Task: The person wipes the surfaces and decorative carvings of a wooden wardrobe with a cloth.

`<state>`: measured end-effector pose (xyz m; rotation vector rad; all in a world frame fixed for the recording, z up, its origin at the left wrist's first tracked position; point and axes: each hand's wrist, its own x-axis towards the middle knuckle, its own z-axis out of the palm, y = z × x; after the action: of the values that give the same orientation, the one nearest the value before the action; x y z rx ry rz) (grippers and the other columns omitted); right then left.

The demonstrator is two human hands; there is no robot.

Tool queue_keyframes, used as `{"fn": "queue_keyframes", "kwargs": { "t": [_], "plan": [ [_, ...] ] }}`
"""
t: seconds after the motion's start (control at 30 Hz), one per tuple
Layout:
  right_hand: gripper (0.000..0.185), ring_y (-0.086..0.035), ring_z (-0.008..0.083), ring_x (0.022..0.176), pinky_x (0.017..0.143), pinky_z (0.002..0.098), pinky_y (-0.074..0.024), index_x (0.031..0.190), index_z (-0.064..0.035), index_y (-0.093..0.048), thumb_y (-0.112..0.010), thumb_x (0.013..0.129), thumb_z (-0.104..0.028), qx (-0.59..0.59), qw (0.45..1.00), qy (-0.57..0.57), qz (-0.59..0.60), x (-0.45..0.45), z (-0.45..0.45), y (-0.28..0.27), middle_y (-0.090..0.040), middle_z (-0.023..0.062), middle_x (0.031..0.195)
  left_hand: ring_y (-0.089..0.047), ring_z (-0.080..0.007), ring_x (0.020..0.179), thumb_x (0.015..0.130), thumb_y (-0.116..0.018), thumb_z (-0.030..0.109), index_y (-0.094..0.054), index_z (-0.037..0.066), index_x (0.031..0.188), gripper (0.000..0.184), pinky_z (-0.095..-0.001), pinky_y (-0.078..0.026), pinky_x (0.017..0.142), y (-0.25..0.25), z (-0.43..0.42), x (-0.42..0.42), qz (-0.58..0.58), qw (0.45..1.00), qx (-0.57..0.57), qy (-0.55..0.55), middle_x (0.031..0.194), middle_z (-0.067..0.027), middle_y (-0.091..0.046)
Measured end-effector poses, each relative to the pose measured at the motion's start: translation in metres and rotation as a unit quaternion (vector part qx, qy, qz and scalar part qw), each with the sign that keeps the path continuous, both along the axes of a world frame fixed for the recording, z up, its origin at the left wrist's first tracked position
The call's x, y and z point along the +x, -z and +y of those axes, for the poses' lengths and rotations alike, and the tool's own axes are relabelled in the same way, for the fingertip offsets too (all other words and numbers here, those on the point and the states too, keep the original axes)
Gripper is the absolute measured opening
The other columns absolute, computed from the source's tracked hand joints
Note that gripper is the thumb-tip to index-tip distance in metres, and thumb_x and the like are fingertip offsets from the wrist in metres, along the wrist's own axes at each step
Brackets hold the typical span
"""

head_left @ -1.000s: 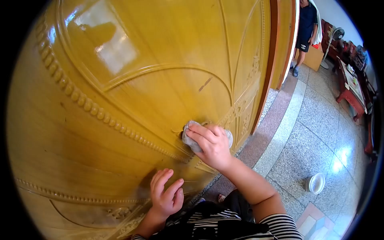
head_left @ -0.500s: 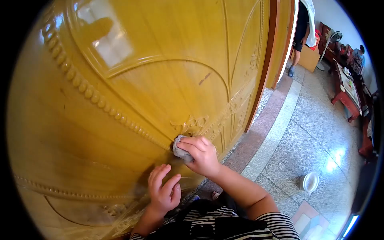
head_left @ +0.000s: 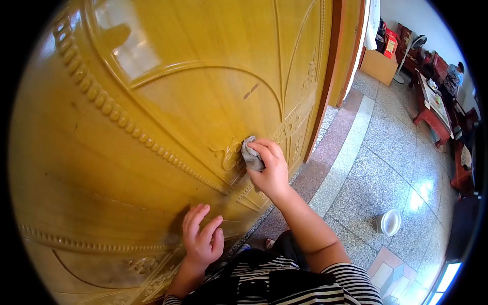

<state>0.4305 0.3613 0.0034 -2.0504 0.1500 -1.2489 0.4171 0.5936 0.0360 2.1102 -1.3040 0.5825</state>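
A grey cloth (head_left: 252, 155) is bunched in my right hand (head_left: 273, 168), whose fingers press it against the carved wooden door (head_left: 198, 112). The cloth sits just right of a raised scroll carving (head_left: 227, 154), covering part of it. Lower down, my left hand (head_left: 202, 236) is held with its fingers apart and nothing in them. It is close to the door's surface; I cannot tell if the fingertips touch it. Beaded moulding (head_left: 117, 122) runs diagonally across the glossy yellow-brown wood.
A white bucket (head_left: 389, 222) stands on the speckled tile floor (head_left: 366, 183) to the right. Farther back are a red wooden table (head_left: 432, 109), a standing fan (head_left: 409, 56), a cardboard box (head_left: 378, 66) and a seated person (head_left: 452, 79).
My right hand has moved up and to the right with the cloth, across the scroll carving. My left hand has shifted slightly left. The standing person by the doorway is no longer visible.
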Motion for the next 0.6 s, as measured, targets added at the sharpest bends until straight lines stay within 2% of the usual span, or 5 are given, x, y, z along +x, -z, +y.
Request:
{"fn": "queue_keyframes", "kwargs": {
  "t": [0.1, 0.2, 0.33, 0.5, 0.6],
  "plan": [
    [0.05, -0.055, 0.0304, 0.095, 0.081, 0.037, -0.0468, 0.105, -0.0088, -0.059, -0.068, 0.056, -0.003, 0.036, 0.999, -0.021, 0.022, -0.009, 0.008, -0.006, -0.056, 0.0104, 0.107, -0.051, -0.0366, 0.106, 0.073, -0.058, 0.009, -0.062, 0.007, 0.099, 0.026, -0.0484, -0.039, 0.091, 0.001, 0.001, -0.001, 0.003, 1.0, -0.01, -0.003, 0.117, -0.0164, -0.051],
    [0.05, -0.055, 0.0305, 0.095, 0.081, 0.0369, -0.047, 0.105, -0.0083, -0.059, -0.069, 0.056, -0.004, -0.005, 0.999, -0.028, -0.023, 0.0, 0.022, -0.01, -0.056, 0.0097, 0.106, -0.051, -0.0366, 0.106, 0.073, -0.058, 0.009, -0.062, 0.007, 0.099, 0.026, -0.0485, -0.039, 0.091, 0.0, 0.001, -0.001, 0.008, 1.0, -0.006, -0.001, 0.117, -0.0163, -0.051],
    [0.051, -0.055, 0.0314, 0.095, 0.082, 0.0373, -0.0469, 0.106, -0.008, -0.059, -0.069, 0.056, -0.003, -0.047, 0.999, -0.02, 0.016, -0.006, 0.016, -0.002, -0.056, 0.0098, 0.106, -0.051, -0.0364, 0.106, 0.073, -0.058, 0.009, -0.063, 0.007, 0.098, 0.026, -0.0488, -0.039, 0.091, 0.001, 0.004, -0.001, 0.006, 1.0, -0.009, 0.0, 0.117, -0.0161, -0.051],
    [0.05, -0.054, 0.0325, 0.096, 0.082, 0.037, -0.0471, 0.107, -0.0064, -0.058, -0.067, 0.058, -0.003, 0.072, 0.997, -0.035, -0.003, -0.007, 0.005, -0.004, -0.053, 0.0125, 0.108, -0.051, -0.0366, 0.106, 0.072, -0.058, 0.009, -0.063, 0.007, 0.097, 0.026, -0.049, -0.039, 0.091, 0.003, 0.005, -0.001, 0.016, 1.0, -0.024, 0.001, 0.117, -0.0161, -0.051],
    [0.054, -0.054, 0.0301, 0.096, 0.081, 0.0382, -0.0471, 0.111, -0.0069, -0.058, -0.069, 0.058, -0.004, 0.004, 1.0, -0.018, 0.016, -0.006, 0.017, -0.024, -0.052, 0.0114, 0.111, -0.051, -0.0368, 0.105, 0.072, -0.058, 0.009, -0.063, 0.007, 0.097, 0.026, -0.0488, -0.039, 0.09, 0.004, 0.006, -0.003, 0.017, 1.0, -0.019, -0.003, 0.116, -0.0165, -0.051]
  ]
}}
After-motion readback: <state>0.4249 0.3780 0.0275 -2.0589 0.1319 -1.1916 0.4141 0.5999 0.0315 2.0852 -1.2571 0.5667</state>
